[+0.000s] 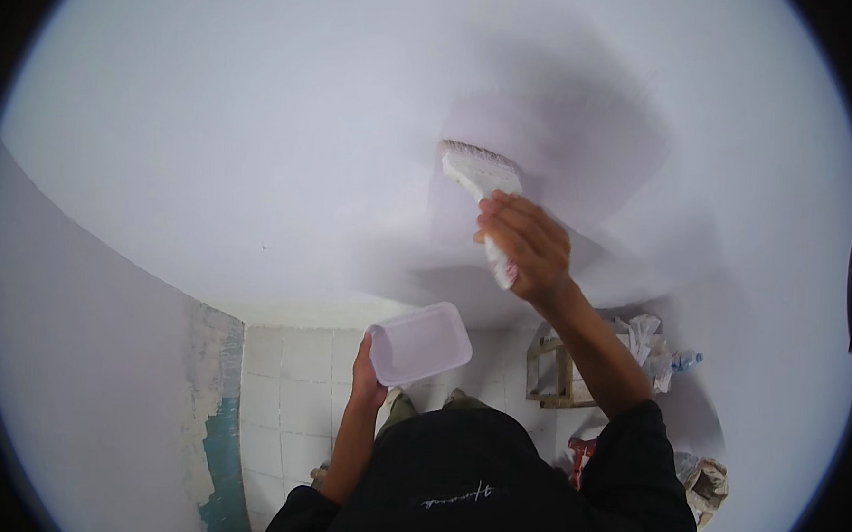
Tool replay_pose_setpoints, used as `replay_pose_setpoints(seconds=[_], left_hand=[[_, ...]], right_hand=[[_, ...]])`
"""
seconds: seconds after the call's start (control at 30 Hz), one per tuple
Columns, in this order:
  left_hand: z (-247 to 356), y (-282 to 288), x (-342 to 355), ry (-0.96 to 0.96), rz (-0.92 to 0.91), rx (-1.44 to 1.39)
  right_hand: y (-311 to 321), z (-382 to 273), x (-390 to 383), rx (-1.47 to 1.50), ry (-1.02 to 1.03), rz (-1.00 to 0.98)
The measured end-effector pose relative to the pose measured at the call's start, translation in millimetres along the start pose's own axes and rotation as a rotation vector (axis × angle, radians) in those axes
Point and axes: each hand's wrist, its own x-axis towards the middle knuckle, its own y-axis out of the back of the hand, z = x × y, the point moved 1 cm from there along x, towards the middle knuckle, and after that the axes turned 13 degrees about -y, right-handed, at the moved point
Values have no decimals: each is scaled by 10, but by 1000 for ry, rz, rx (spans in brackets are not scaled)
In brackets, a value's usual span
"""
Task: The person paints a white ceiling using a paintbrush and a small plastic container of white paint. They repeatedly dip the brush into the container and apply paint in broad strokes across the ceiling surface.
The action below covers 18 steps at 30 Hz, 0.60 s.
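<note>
My right hand point(530, 240) is closed round the handle of a wide white paintbrush point(482, 173). The brush's bristles are against or very close to the wall point(261, 126) in front of me; whether they touch, I cannot tell. A darker, pale purple patch point(583, 149) spreads over the wall to the right of the brush, with my arm's shadow partly across it. Lower down, my left hand point(371, 373) grips the left side of a shallow white rectangular tub point(421, 344). Pale lilac paint appears to lie inside it.
White floor tiles point(293, 374) lie below. At the lower right stand a wooden frame or crate point(559, 378), a plastic bottle point(686, 360), a white plastic bag point(644, 334), a red object point(581, 453) and an opened paper sack point(708, 483). The left wall has a peeling teal strip point(222, 466).
</note>
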Motion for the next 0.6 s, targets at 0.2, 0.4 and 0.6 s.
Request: replay_pose_setpoints(seconds=[0.2,0.4,0.6], left_hand=[[3,25,29,-7,40,17],[29,50,15,-32,80,25],[-19,136,26,-31,72,22]], right_hand=[[-504,-73,-853,-46,-22,-188],[-741,-43,-1170,101,-165,-257],[-906,31,-1323,214,-534,-398]])
